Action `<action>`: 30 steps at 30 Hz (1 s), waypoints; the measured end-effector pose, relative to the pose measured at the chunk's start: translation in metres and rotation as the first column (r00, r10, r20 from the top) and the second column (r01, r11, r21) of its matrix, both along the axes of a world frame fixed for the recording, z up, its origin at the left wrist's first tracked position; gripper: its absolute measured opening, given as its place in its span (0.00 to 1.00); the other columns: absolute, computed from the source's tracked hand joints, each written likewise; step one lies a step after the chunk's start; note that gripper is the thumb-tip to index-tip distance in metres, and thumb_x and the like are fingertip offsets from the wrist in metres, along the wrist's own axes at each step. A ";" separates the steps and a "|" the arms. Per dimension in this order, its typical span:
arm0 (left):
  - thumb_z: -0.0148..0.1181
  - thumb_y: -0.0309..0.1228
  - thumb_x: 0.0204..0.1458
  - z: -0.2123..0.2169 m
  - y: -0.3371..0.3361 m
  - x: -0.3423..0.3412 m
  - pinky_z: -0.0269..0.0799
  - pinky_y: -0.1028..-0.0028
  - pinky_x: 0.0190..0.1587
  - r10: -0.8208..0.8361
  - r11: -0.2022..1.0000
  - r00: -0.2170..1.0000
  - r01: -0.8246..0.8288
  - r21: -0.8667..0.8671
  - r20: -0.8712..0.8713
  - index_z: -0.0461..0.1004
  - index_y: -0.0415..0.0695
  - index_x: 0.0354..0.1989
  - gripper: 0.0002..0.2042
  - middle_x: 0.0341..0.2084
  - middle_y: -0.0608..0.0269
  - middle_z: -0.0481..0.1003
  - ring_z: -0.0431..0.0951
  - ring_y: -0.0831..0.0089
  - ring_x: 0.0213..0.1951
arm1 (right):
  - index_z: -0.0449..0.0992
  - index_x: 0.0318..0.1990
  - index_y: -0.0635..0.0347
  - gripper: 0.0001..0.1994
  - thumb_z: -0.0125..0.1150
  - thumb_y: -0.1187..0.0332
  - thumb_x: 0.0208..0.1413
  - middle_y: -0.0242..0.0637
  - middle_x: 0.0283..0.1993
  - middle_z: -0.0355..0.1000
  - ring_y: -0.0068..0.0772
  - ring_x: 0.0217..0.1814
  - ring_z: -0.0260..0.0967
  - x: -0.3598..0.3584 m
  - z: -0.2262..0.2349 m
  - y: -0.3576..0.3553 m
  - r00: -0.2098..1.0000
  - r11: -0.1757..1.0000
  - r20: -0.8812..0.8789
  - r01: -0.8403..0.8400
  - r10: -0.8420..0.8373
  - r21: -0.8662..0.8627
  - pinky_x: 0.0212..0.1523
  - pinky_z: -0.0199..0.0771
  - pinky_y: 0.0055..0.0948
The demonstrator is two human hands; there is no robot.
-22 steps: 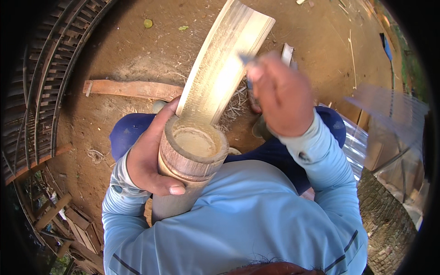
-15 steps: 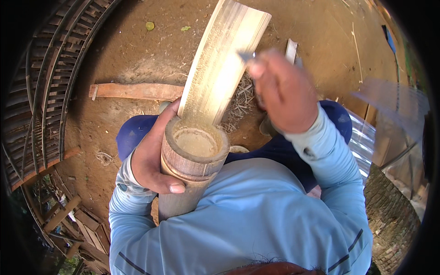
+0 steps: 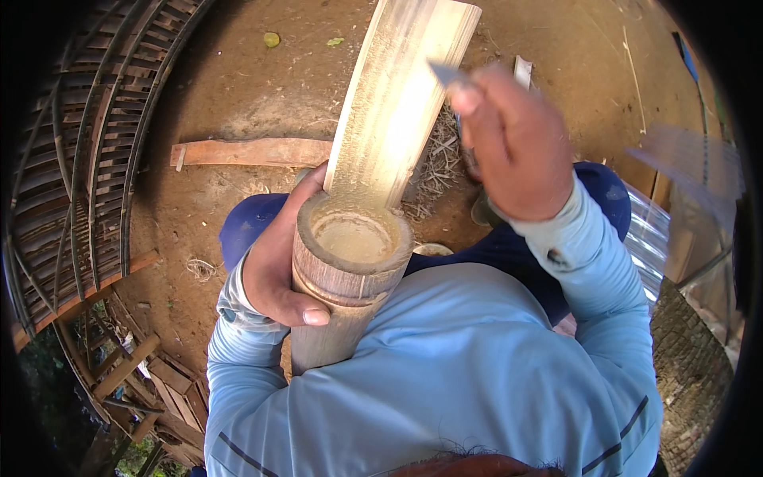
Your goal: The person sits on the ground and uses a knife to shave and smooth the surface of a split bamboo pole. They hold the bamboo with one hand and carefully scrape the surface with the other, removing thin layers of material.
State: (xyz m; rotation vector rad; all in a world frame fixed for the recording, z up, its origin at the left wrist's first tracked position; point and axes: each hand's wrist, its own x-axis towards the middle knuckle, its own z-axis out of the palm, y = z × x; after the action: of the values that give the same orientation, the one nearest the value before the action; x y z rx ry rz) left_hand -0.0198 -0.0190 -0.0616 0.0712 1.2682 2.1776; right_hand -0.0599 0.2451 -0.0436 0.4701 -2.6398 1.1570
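A thick bamboo tube (image 3: 338, 294) leans against my body, its near end hidden by my shirt. At its far end is a round rim around a shallow hollow with a pale floor. Beyond that rim the bamboo continues as a long, split, curved slat (image 3: 397, 103) with a pale inner face. My left hand (image 3: 286, 270) is closed round the tube's left side, thumb on top near the ringed joint. Slightly blurred, my right hand (image 3: 517, 143) is closed on a knife (image 3: 446, 73), whose pointed grey blade sticks out leftward over the slat; its handle is hidden in the fist.
Thin shavings (image 3: 435, 171) lie on the brown dirt right of the slat. A reddish flat strip of wood (image 3: 246, 153) rests on the ground at left. Slatted bamboo framework (image 3: 79, 159) stands along the left, with a tree trunk (image 3: 687, 366) and clear sheeting (image 3: 691, 183) at right.
The whole scene has shifted a little to the right in the picture. My right hand and the knife stay raised over the slat, while my left hand keeps its grip.
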 end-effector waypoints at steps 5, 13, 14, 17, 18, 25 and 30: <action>0.81 0.39 0.27 -0.004 -0.008 -0.007 0.51 0.62 0.71 -0.141 0.990 0.986 0.141 0.000 -0.086 0.39 0.30 0.74 0.67 0.67 0.45 0.60 0.62 0.58 0.68 | 0.73 0.36 0.58 0.12 0.54 0.60 0.69 0.41 0.21 0.67 0.43 0.20 0.68 0.035 -0.010 -0.008 0.945 0.934 0.125 -0.320 0.303 0.157 0.24 0.69 0.39; 0.81 0.36 0.15 -0.003 0.000 -0.002 0.77 0.53 0.56 0.004 1.000 1.000 -0.004 -0.008 0.010 0.41 0.29 0.72 0.70 0.56 0.31 0.69 0.79 0.45 0.52 | 0.73 0.38 0.59 0.12 0.51 0.60 0.70 0.42 0.21 0.66 0.45 0.22 0.71 0.023 -0.009 -0.009 0.978 0.970 0.022 -0.210 0.209 0.121 0.25 0.71 0.41; 0.81 0.36 0.16 -0.002 0.000 -0.002 0.77 0.53 0.55 0.010 1.000 1.000 -0.010 -0.010 0.011 0.41 0.29 0.72 0.69 0.55 0.31 0.69 0.79 0.45 0.52 | 0.73 0.38 0.59 0.14 0.51 0.58 0.70 0.42 0.23 0.67 0.45 0.23 0.71 0.032 -0.007 -0.010 0.964 0.952 0.110 -0.258 0.242 0.162 0.26 0.71 0.41; 0.80 0.36 0.16 -0.002 0.000 -0.002 0.78 0.54 0.54 -0.010 1.000 1.000 0.010 -0.018 0.017 0.41 0.28 0.71 0.69 0.55 0.31 0.69 0.79 0.45 0.51 | 0.73 0.37 0.52 0.09 0.56 0.59 0.66 0.44 0.25 0.71 0.51 0.25 0.73 0.025 -0.007 -0.005 0.980 0.969 0.072 -0.197 0.188 0.151 0.25 0.70 0.46; 0.80 0.37 0.16 -0.004 0.001 -0.002 0.79 0.54 0.54 -0.020 1.000 1.000 0.020 -0.008 0.014 0.42 0.28 0.71 0.69 0.55 0.31 0.69 0.79 0.44 0.51 | 0.75 0.40 0.52 0.08 0.55 0.60 0.67 0.45 0.26 0.72 0.52 0.26 0.73 0.016 -0.006 0.000 0.990 0.987 0.027 -0.140 0.138 0.081 0.26 0.70 0.46; 0.81 0.39 0.15 -0.005 0.004 -0.001 0.80 0.53 0.50 0.014 0.999 1.000 -0.014 0.034 0.021 0.43 0.27 0.70 0.69 0.52 0.29 0.70 0.80 0.43 0.48 | 0.75 0.39 0.54 0.09 0.55 0.60 0.67 0.46 0.24 0.70 0.54 0.26 0.71 0.009 -0.003 0.003 0.998 0.998 -0.060 -0.020 0.023 0.057 0.26 0.69 0.47; 0.81 0.39 0.15 -0.005 0.000 -0.003 0.81 0.53 0.49 -0.050 0.999 0.998 0.050 -0.006 0.030 0.43 0.27 0.70 0.69 0.50 0.27 0.71 0.80 0.43 0.47 | 0.74 0.38 0.53 0.10 0.54 0.58 0.67 0.45 0.24 0.69 0.54 0.25 0.71 0.015 -0.002 0.002 0.996 0.993 -0.011 -0.083 0.084 0.080 0.25 0.68 0.47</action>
State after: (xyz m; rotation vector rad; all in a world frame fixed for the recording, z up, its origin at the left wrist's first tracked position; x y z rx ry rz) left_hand -0.0231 -0.0195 -0.0662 0.0670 1.2445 2.1241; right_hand -0.0452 0.2470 -0.0455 0.6067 -2.6852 1.0712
